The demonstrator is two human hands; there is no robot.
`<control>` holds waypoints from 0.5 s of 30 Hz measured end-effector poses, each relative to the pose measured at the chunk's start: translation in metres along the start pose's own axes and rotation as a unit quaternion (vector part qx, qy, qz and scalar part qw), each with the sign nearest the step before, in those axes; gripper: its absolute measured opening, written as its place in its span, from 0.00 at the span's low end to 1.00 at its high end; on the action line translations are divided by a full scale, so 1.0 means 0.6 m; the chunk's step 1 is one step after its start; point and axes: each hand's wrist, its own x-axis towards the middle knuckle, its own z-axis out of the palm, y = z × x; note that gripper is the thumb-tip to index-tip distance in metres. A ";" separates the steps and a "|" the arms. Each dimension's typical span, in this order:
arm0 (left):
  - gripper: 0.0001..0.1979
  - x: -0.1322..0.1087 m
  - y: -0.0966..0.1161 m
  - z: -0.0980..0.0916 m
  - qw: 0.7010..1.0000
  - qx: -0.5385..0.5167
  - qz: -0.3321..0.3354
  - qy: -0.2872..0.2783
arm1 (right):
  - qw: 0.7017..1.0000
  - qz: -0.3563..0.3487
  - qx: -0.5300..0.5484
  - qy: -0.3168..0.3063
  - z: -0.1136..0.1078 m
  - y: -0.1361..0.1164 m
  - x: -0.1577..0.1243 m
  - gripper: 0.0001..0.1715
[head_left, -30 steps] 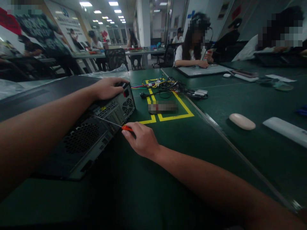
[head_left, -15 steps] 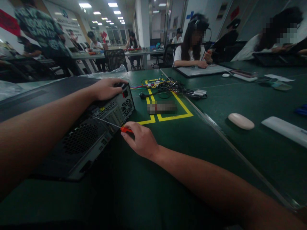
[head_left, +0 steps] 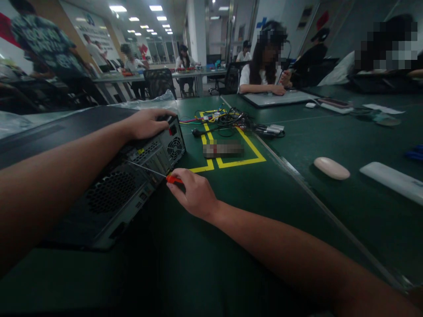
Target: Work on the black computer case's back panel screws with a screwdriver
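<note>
A black desktop computer case [head_left: 114,187] lies on the table at the left, its metal back panel with fan grilles and ports turned toward me. My left hand [head_left: 148,123] grips the upper edge of the case near its far corner, the forearm crossing over the top. In my right hand [head_left: 196,193] is a screwdriver [head_left: 174,179] with an orange-red handle, pinched between thumb and fingers. Its long thin shaft points left to the back panel, and the tip meets the panel near the upper edge. Whether a screw sits under the tip I cannot make out.
Beyond the case lie a tangle of cables [head_left: 236,119] and a blurred-out oblong item [head_left: 223,149] by yellow tape [head_left: 253,147]. To the right are a pinkish oval case [head_left: 331,168] and a white bar [head_left: 393,178]. Clear plastic wrap [head_left: 161,100] lies behind. Several people sit farther off.
My hands, the screwdriver and the computer case look almost the same as before. In the background, a standing person in a patterned shirt has shifted slightly left.
</note>
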 end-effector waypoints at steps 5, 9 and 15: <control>0.37 -0.007 0.007 -0.003 1.000 0.007 0.013 -0.006 | 1.000 0.004 0.002 -0.008 -0.003 -0.003 0.000 0.14; 0.37 -0.006 0.007 -0.003 1.000 0.002 -0.002 -0.006 | 1.000 0.000 0.006 -0.005 -0.003 -0.002 0.000 0.14; 0.37 0.005 -0.006 0.000 1.000 -0.007 0.004 0.001 | 1.000 0.008 0.000 -0.010 -0.003 -0.003 0.000 0.14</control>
